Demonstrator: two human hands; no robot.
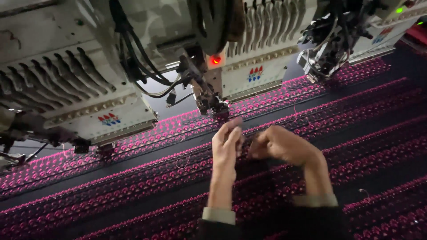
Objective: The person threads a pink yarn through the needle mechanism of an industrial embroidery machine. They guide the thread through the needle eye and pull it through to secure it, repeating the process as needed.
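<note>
My left hand (227, 144) and my right hand (280, 146) are raised together over a dark fabric (133, 186) stitched with rows of bright pink embroidery. Their fingertips meet just below the needle assembly (212, 104) of a white embroidery machine head (249, 62). The fingers pinch something very thin between them, likely a pink thread; it is too fine to see clearly. A red indicator light (215, 60) glows on the head above.
Another white machine head (89, 106) stands to the left and a third (329, 49) to the right, with black cables (138, 66) hanging between. Loose pink thread ends (182, 163) lie on the fabric. A green light (399, 10) shows top right.
</note>
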